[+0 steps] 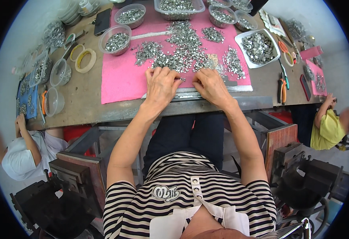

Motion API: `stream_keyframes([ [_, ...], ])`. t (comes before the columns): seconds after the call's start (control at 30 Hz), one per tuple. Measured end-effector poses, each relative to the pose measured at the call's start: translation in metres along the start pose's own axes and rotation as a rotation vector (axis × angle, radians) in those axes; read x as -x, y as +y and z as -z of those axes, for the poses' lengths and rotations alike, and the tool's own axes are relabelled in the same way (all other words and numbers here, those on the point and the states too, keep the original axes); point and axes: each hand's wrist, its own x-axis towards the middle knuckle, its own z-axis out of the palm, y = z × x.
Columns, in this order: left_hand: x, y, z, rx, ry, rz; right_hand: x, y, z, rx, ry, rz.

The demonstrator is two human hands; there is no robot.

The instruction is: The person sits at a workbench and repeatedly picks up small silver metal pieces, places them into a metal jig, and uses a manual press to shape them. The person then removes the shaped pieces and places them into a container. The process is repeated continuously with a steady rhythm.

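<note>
Both my hands rest at the near edge of a pink mat [118,81], just in front of a large spread of small shiny metal pieces [182,47]. My left hand [160,85] is closed, with thumb and forefinger pinching a small metal piece [182,79]. A short gap to its right, my right hand [212,87] has its fingers curled together; whatever they hold, if anything, is hidden. A flat metal strip [186,95] runs along the mat's front edge, below both hands. Smaller heaps of the pieces [233,63] lie beyond my right hand.
Clear plastic tubs [100,44] and a white dish [277,53] hold more pieces around the mat. Left are tape rolls [95,61] and a dark phone [102,22]; right, orange-handled pliers [284,95] and scissors [283,46]. A person [21,155] sits left, another [329,129] right.
</note>
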Motion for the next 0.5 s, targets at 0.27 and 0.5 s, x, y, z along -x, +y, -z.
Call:
stream_keyframes([
  [0.27,-0.0050,-0.0032,0.0050,0.086,-0.119,0.027,-0.0002,0.0073,0.0000,-0.123,-0.049,-0.058],
  [0.5,-0.0061,-0.0027,-0.0003,-0.069,-0.045,-0.130,0.0037,0.0063,0.0060,-0.069,-0.007,0.006],
])
